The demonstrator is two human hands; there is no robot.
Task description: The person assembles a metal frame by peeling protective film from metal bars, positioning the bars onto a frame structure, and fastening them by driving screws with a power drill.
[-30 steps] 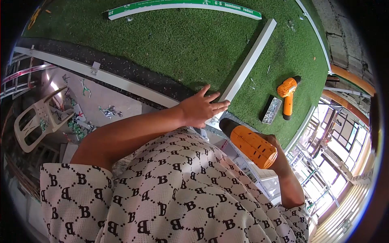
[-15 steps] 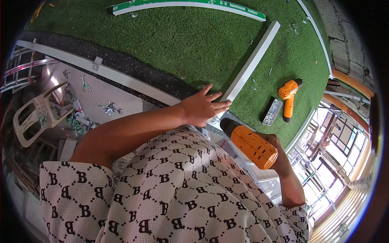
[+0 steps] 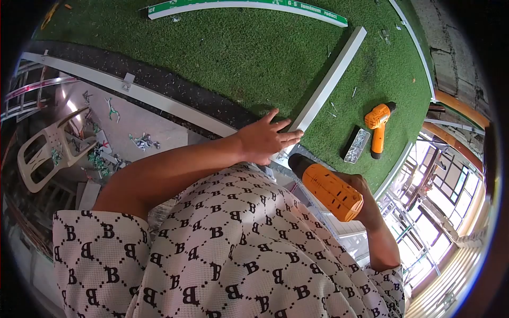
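My left hand [image 3: 266, 139] rests with fingers spread where two white metal bars meet, its fingertips touching the near end of the angled bar [image 3: 331, 82]. The long bar [image 3: 169, 105] runs off to the left beneath that hand. In my right hand [image 3: 363, 193] is an orange cordless drill [image 3: 330, 190], gripped by its handle. Its black chuck points at the end of the angled bar, close beside my left fingers. The drill's tip and whatever it meets are hidden from me.
On the green turf table [image 3: 212, 58] lie a second orange drill [image 3: 378, 127], a small tray of screws [image 3: 357, 146] and a green-labelled bar [image 3: 244, 6]. A plastic chair [image 3: 45, 153] stands at lower left, near scraps [image 3: 101, 156] on the floor.
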